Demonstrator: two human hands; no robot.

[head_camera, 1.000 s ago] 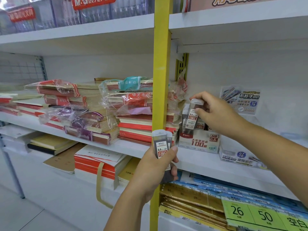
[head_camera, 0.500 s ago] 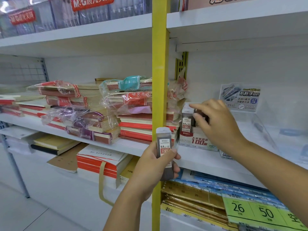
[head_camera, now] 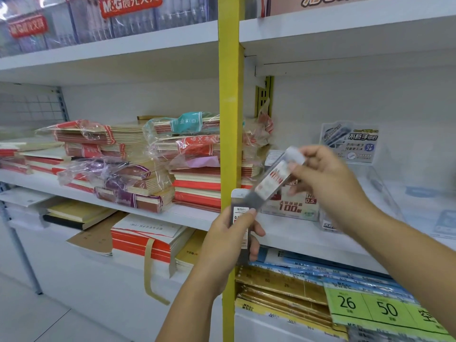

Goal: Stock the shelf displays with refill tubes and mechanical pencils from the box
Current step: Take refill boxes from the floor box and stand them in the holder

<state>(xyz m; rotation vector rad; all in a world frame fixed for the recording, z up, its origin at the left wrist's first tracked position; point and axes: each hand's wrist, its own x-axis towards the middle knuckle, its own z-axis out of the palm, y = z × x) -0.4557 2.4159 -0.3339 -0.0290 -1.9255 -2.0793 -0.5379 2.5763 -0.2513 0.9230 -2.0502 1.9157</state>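
Stocking is in hand, we judge: our right hand (head_camera: 328, 178) pinches a tilted refill tube (head_camera: 276, 180) in front of the display box (head_camera: 291, 206) on the shelf (head_camera: 296, 240). Our left hand (head_camera: 229, 245) grips a second tube (head_camera: 239, 213) upright before the yellow post (head_camera: 228, 95) — next, we would right the tilted refill tube and lower it into the display box.

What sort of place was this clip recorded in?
Most likely a stationery shop aisle: white shelves stacked with wrapped notebooks, a red M&G sign above, green numbered tags, and the left hand and right hand holding an upright refill tube and a tilted refill tube.
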